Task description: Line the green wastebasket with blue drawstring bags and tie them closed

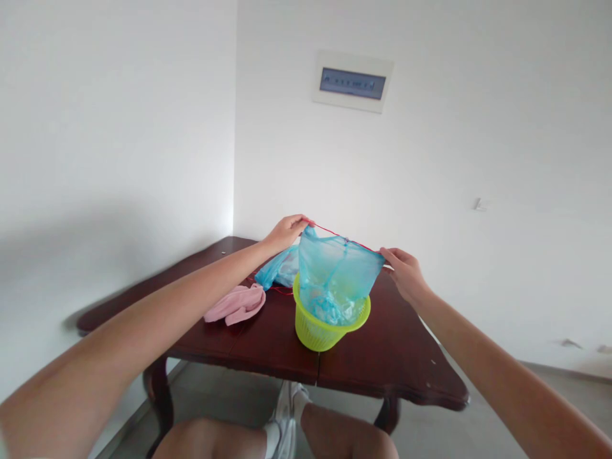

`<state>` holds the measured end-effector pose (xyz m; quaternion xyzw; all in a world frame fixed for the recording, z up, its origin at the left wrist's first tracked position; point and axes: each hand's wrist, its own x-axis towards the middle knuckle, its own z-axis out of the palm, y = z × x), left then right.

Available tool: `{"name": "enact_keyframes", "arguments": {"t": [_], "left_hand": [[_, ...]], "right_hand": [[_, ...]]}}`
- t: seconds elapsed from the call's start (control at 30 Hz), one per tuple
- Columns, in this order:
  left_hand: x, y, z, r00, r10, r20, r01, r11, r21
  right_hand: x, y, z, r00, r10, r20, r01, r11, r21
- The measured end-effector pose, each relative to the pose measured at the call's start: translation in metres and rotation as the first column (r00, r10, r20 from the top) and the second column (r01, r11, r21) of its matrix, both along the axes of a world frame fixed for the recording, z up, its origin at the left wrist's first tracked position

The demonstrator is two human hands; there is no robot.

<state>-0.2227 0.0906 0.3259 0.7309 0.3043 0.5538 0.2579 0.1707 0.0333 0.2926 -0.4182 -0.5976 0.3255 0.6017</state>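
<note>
Stretched between my two hands is a blue translucent plastic bag (342,268), with a red drawstring (329,230) along its top edge. My left hand (291,231) pinches the upper left corner and the string. At the upper right corner, my right hand (402,268) is closed on the bag's edge. The bag's lower part lies bunched inside a yellow-green plastic basket (313,331) standing upright on the table. My fingertips partly hide both gripped corners.
The dark wooden table (373,357) has a wavy front edge. Left of the basket lie a pink cloth (236,305) and another blue plastic bag (280,268) with red strings. White walls stand behind and to the left; an electrical panel (352,83) is set in the far one.
</note>
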Motion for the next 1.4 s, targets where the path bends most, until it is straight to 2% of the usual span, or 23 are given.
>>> {"name": "enact_keyframes", "arguments": {"t": [0.13, 0.2, 0.3, 0.4, 0.43, 0.5, 0.57, 0.67, 0.77, 0.83, 0.93, 1.0, 1.07, 1.13, 1.17, 1.27, 1.33, 1.4], "left_hand": [[0.005, 0.001, 0.009, 0.997, -0.010, 0.077, 0.027, 0.975, -0.223], [0.008, 0.005, 0.012, 0.996, 0.008, 0.094, 0.020, 0.956, -0.291], [0.014, 0.010, 0.018, 0.991, 0.010, 0.136, 0.033, 0.949, -0.313], [0.022, 0.011, 0.025, 0.971, -0.061, 0.230, 0.134, 0.938, -0.318], [0.025, 0.010, 0.028, 0.960, -0.087, 0.266, 0.172, 0.932, -0.318], [0.026, 0.007, 0.031, 0.946, -0.128, 0.297, 0.224, 0.922, -0.317], [0.023, 0.002, 0.032, 0.966, -0.142, 0.217, 0.209, 0.922, -0.326], [0.005, -0.012, 0.027, 0.989, -0.127, -0.070, 0.100, 0.949, -0.300], [-0.021, -0.036, 0.020, 0.926, 0.019, -0.377, -0.052, 0.995, -0.079], [-0.037, -0.057, 0.014, 0.865, 0.149, -0.478, -0.124, 0.989, 0.085], [-0.054, -0.087, 0.003, 0.831, 0.283, -0.479, -0.217, 0.958, 0.190], [-0.060, -0.103, -0.004, 0.828, 0.313, -0.465, -0.264, 0.950, 0.168], [-0.062, -0.113, -0.011, 0.844, 0.236, -0.482, -0.254, 0.967, 0.028], [-0.059, -0.119, -0.014, 0.884, 0.082, -0.460, -0.169, 0.974, -0.152], [-0.057, -0.121, -0.014, 0.908, 0.020, -0.419, -0.114, 0.973, -0.199], [-0.043, -0.127, -0.007, 0.965, -0.063, -0.253, 0.024, 0.988, -0.151], [-0.030, -0.131, 0.002, 0.989, -0.078, -0.124, 0.064, 0.992, -0.113], [-0.017, -0.132, 0.011, 0.995, -0.095, 0.019, 0.096, 0.988, -0.123]], "right_hand": [[0.001, -0.002, 0.009, 0.998, 0.061, -0.025, -0.064, 0.984, -0.167], [-0.001, 0.001, 0.014, 0.998, 0.057, -0.021, -0.060, 0.978, -0.200], [-0.006, 0.004, 0.023, 1.000, -0.010, -0.008, 0.009, 0.994, -0.110], [-0.013, 0.004, 0.031, 0.996, 0.038, -0.087, -0.038, 0.999, 0.004], [-0.015, 0.004, 0.032, 0.991, 0.074, -0.108, -0.075, 0.997, 0.001], [-0.020, 0.002, 0.031, 0.986, 0.144, -0.087, -0.152, 0.983, -0.100], [-0.021, -0.001, 0.027, 0.978, 0.207, 0.020, -0.194, 0.941, -0.278], [-0.017, -0.011, 0.018, 0.912, 0.368, 0.181, -0.249, 0.849, -0.467], [-0.006, -0.027, 0.013, 0.803, 0.521, 0.290, -0.291, 0.767, -0.572], [0.001, -0.038, 0.011, 0.730, 0.558, 0.394, -0.253, 0.757, -0.602], [0.007, -0.053, 0.004, 0.636, 0.547, 0.544, -0.181, 0.791, -0.584], [0.006, -0.062, -0.003, 0.636, 0.490, 0.596, -0.138, 0.833, -0.536], [0.004, -0.070, -0.007, 0.689, 0.380, 0.617, -0.096, 0.892, -0.442], [0.001, -0.077, -0.006, 0.750, 0.242, 0.616, -0.063, 0.953, -0.298], [-0.001, -0.080, -0.004, 0.780, 0.176, 0.601, -0.051, 0.975, -0.218], [-0.005, -0.088, 0.012, 0.890, 0.043, 0.455, -0.037, 0.999, -0.023], [-0.009, -0.092, 0.025, 0.963, 0.052, 0.266, -0.060, 0.998, 0.023], [-0.013, -0.094, 0.036, 0.993, 0.111, 0.047, -0.112, 0.993, 0.028]]}}
